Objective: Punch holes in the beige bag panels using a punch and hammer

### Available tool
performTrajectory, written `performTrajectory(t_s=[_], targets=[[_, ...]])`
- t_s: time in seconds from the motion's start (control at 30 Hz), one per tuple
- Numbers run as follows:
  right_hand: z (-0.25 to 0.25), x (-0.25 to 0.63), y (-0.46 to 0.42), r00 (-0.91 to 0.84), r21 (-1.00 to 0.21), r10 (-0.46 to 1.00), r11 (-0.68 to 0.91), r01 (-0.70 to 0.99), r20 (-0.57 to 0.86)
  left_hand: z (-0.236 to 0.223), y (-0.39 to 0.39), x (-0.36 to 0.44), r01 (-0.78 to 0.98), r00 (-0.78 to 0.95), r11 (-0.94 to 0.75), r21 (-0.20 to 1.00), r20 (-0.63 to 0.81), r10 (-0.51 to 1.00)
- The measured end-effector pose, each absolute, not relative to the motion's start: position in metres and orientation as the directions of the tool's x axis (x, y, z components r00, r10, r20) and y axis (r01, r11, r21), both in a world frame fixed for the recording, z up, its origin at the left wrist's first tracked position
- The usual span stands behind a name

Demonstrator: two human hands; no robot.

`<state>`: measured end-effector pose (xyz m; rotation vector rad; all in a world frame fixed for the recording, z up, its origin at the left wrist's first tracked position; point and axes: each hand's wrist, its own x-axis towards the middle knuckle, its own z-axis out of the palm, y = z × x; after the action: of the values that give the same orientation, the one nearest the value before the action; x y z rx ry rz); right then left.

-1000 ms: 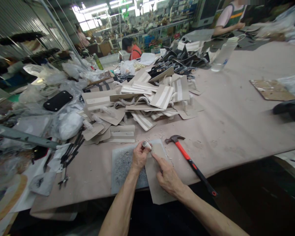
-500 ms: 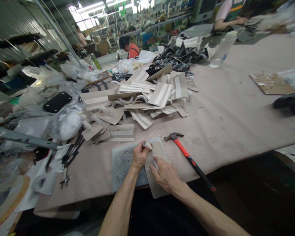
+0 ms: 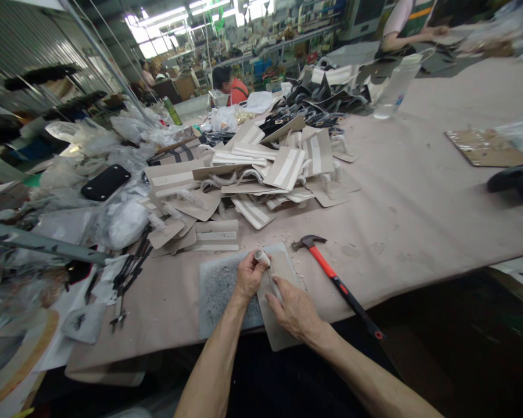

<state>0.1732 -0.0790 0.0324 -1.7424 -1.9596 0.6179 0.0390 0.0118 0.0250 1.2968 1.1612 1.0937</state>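
Observation:
My left hand (image 3: 247, 275) is closed around a small white cylinder tool (image 3: 260, 256), held upright over a beige card piece (image 3: 283, 267). That piece lies partly on a pale grey cutting mat (image 3: 220, 290) at the table's near edge. My right hand (image 3: 293, 306) rests on the beige piece just right of the tool, fingers curled with the fingertips pressing it down. A hammer (image 3: 336, 283) with a red and black handle lies on the table immediately right of my hands.
A heap of beige pieces with white strips (image 3: 253, 174) spreads behind the mat. Plastic bags and a black pad (image 3: 104, 182) crowd the left. A clear bottle (image 3: 394, 90) stands far right. Other people work at the far end (image 3: 233, 87).
The beige piece has slid farther onto the table, and my right hand has moved up with it, closer to the tool. My left hand stays in place.

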Motion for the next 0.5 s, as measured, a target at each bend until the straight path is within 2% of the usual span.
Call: performTrajectory(t_s=[0.17, 0.33, 0.4, 0.5], targets=[[0.032, 0.174, -0.081, -0.118, -0.621, 0.993, 0.101, 0.778, 0.014, 0.021, 0.012, 0.038, 0.128, 0.142, -0.067, 0.989, 0.049, 0.989], [0.044, 0.188, -0.076, -0.169, -0.756, 0.985, 0.132, 0.641, 0.028, 0.024, 0.013, 0.038, 0.161, 0.2, -0.125, 0.979, 0.092, 0.976], [0.05, 0.203, -0.071, -0.138, -0.782, 0.988, 0.135, 0.608, 0.063, 0.027, 0.014, 0.037, 0.183, 0.236, -0.151, 0.971, 0.105, 0.966], [0.052, 0.237, -0.063, 0.023, -0.697, 0.987, 0.096, 0.711, 0.159, 0.029, 0.015, 0.036, 0.269, 0.285, -0.201, 0.942, 0.121, 0.951]])
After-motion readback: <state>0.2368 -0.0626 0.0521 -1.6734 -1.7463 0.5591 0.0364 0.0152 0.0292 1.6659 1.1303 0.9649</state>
